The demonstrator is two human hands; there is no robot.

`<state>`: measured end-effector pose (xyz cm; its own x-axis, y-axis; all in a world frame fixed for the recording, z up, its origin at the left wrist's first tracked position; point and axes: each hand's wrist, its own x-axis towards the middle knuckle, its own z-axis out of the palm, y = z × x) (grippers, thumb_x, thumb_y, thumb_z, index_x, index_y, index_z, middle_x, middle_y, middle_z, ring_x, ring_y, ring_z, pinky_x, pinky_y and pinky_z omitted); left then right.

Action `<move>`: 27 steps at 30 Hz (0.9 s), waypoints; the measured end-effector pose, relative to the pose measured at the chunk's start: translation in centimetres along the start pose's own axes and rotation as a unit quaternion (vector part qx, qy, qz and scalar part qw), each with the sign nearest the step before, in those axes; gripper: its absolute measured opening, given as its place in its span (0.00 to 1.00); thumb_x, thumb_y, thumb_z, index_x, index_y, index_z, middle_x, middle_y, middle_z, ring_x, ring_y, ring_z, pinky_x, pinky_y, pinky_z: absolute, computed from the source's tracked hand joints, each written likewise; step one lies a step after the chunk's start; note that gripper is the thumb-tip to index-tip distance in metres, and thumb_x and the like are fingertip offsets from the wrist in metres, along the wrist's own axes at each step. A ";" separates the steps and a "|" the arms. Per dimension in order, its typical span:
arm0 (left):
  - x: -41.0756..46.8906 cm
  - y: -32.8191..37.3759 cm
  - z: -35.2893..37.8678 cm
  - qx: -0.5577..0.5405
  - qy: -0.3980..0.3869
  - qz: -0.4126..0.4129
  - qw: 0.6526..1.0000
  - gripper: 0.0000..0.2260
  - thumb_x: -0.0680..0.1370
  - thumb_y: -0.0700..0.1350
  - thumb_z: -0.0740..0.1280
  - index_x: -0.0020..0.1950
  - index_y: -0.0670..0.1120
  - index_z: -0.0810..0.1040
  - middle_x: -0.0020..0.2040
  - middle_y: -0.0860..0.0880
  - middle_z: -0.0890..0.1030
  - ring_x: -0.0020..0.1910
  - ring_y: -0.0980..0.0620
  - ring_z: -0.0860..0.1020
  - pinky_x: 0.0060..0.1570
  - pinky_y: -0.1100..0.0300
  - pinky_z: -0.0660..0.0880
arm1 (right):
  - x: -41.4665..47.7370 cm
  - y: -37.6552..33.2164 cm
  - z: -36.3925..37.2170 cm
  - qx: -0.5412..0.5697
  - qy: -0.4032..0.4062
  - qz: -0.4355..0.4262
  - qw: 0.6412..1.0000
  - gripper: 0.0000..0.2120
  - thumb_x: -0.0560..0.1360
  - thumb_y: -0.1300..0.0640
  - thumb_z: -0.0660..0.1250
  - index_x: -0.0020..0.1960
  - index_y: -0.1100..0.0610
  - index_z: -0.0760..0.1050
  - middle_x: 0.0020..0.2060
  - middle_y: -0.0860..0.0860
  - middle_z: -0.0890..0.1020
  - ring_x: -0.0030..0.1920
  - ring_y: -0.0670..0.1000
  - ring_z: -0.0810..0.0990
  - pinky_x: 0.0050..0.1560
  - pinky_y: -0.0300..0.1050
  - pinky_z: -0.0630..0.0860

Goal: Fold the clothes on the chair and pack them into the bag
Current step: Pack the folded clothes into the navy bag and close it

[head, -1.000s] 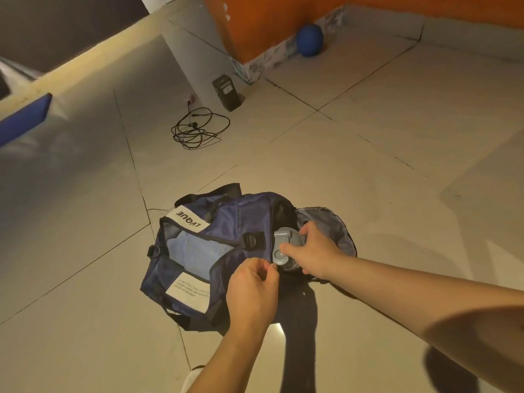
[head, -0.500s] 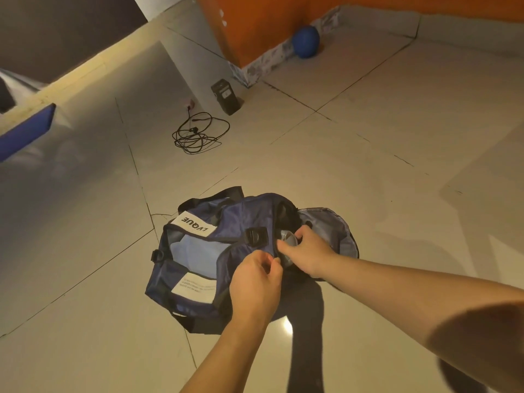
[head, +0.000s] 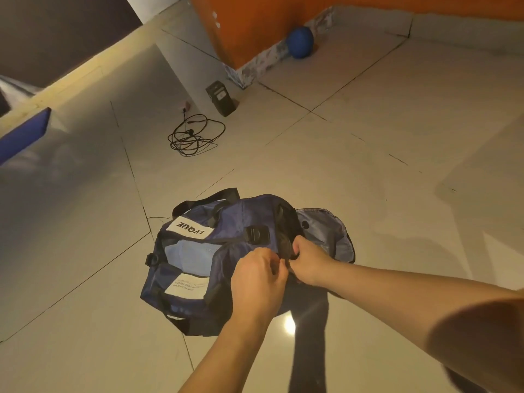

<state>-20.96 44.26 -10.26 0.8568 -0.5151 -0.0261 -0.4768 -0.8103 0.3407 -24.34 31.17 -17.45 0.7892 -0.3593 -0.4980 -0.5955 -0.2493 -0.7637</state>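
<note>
While a coiled cable [head: 195, 136] lies on the floor [head: 397, 165] at eleven o'clock from it, the navy bag [head: 226, 219] sits mid-floor. Fingers curled, the left hand [head: 259, 282] pinches the bag's fabric at its four o'clock edge; the right hand [head: 310, 262], just beside at three o'clock, grips the open end's black rim.

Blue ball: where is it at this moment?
In the head view the blue ball sits at the top, right of centre, against the base of the orange wall, far beyond the bag.

Navy duffel bag [head: 226, 222] on tiled floor; end flap open, pale-blue cloth inside
</note>
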 end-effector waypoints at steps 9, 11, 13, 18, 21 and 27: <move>1.2 -0.4 -0.3 0.033 0.023 0.017 0.999 0.09 0.83 0.49 0.65 0.59 0.50 0.82 0.52 0.51 0.81 0.49 0.53 0.79 0.47 0.62 0.73 | -1.9 1.5 -1.6 0.071 -0.087 -0.029 0.993 0.11 0.78 0.53 0.70 0.48 0.62 0.81 0.39 0.54 0.83 0.41 0.49 0.80 0.48 0.47 0.75; 1.5 -0.7 -0.4 0.055 0.050 0.036 0.997 0.10 0.82 0.43 0.67 0.62 0.49 0.82 0.57 0.49 0.80 0.56 0.48 0.76 0.54 0.57 0.73 | -2.8 1.6 -1.0 0.068 -0.092 -0.052 0.992 0.17 0.77 0.50 0.71 0.44 0.65 0.78 0.33 0.53 0.74 0.35 0.48 0.72 0.41 0.45 0.69; 1.6 -0.9 -0.4 0.055 0.073 0.046 0.995 0.11 0.79 0.38 0.70 0.60 0.47 0.83 0.56 0.46 0.80 0.55 0.45 0.76 0.54 0.52 0.74 | -2.9 1.5 -0.2 0.063 -0.066 -0.067 0.994 0.17 0.78 0.49 0.71 0.43 0.64 0.77 0.30 0.50 0.70 0.33 0.47 0.68 0.39 0.43 0.66; 1.8 -2.3 -0.3 0.058 0.143 0.039 0.987 0.12 0.73 0.37 0.77 0.55 0.44 0.83 0.55 0.43 0.81 0.53 0.42 0.77 0.48 0.52 0.71 | -2.7 -0.2 0.8 0.116 -0.025 -0.039 0.992 0.16 0.83 0.49 0.64 0.52 0.62 0.79 0.43 0.55 0.82 0.39 0.48 0.77 0.39 0.36 0.73; 2.1 -2.9 -0.5 0.069 0.139 0.026 0.987 0.19 0.72 0.40 0.79 0.60 0.44 0.79 0.65 0.42 0.76 0.62 0.39 0.74 0.57 0.44 0.74 | -2.8 -0.6 0.9 0.129 -0.016 -0.022 0.991 0.19 0.84 0.49 0.61 0.49 0.65 0.77 0.37 0.54 0.78 0.35 0.49 0.73 0.33 0.33 0.71; 2.5 -3.9 -0.5 0.081 0.060 0.035 0.994 0.21 0.76 0.49 0.75 0.67 0.46 0.75 0.71 0.48 0.73 0.68 0.45 0.71 0.66 0.51 0.67 | -3.0 -1.0 1.5 0.172 0.038 -0.054 0.983 0.12 0.77 0.50 0.74 0.40 0.58 0.79 0.29 0.46 0.74 0.31 0.43 0.72 0.36 0.35 0.69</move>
<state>-16.82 46.26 -11.23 0.8329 -0.5428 0.1082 -0.5533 -0.8127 0.1825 -25.90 33.83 -15.81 0.8240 -0.4164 -0.3843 -0.4121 0.0251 -0.9108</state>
